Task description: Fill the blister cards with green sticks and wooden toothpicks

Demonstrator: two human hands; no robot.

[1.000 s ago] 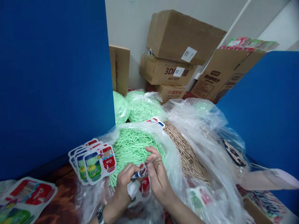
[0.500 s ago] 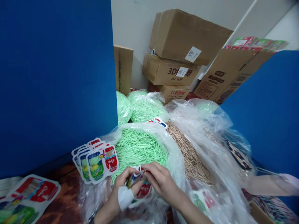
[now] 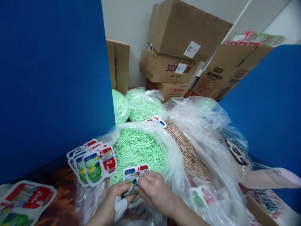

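My left hand [image 3: 119, 192] has its fingers closed on the near part of a printed pouch [image 3: 130, 175] in green, blue and red. Gripping the same pouch from the other side, my right hand [image 3: 152, 190] hides much of it. Something white [image 3: 120, 207], like a wrap, covers the base of my left thumb. Both hands are over the near edge of a clear plastic bag [image 3: 172, 147] full of thin green sticks [image 3: 141, 147]. A fanned pile of similar pouches [image 3: 94, 168], marked Cola on the red half, lies left of the bag.
Brown sticks [image 3: 188, 150] fill another plastic bag on the right. More pouches [image 3: 28, 201] lie at lower left. Knotted bags of green sticks [image 3: 143, 105] and stacked cardboard boxes [image 3: 174, 67] stand behind. Blue panels [image 3: 54, 88] flank both sides.
The pouch in my hands has come upright, its printed top now showing above my fingers. My hands have shifted slightly down, and the whole view has moved a little.
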